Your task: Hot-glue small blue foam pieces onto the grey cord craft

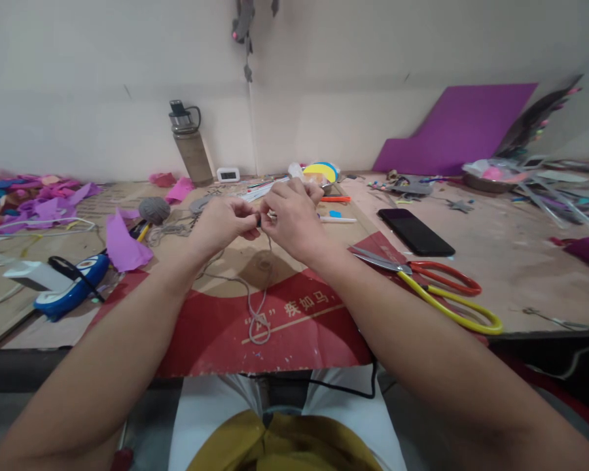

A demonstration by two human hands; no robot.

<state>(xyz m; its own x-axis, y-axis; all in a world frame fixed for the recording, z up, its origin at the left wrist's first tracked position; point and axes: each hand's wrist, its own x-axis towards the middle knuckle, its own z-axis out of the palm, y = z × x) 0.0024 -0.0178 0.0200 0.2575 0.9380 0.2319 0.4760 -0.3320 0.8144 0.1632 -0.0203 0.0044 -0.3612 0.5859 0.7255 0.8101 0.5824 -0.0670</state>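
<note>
Both hands meet above the middle of the table, fingertips almost touching. My left hand (228, 221) is closed in a pinch at a small dark piece (258, 222), too small to make out. Beside it, my right hand (290, 217) is closed too, its fingers pinching grey yarn (250, 297) that hangs below them. The yarn falls in a loose loop onto the red printed board (206, 333), and another stretch runs toward my left wrist. A grey yarn ball (154, 210) lies left of my left hand. The fingers hide most of what they hold.
Scissors (422, 278) with red and yellow handles lie by my right forearm, near a black phone (415, 231). A bottle (190, 144) and small white clock (228, 174) stand against the wall. At left are a blue power strip (71, 288) and purple scraps (125, 242).
</note>
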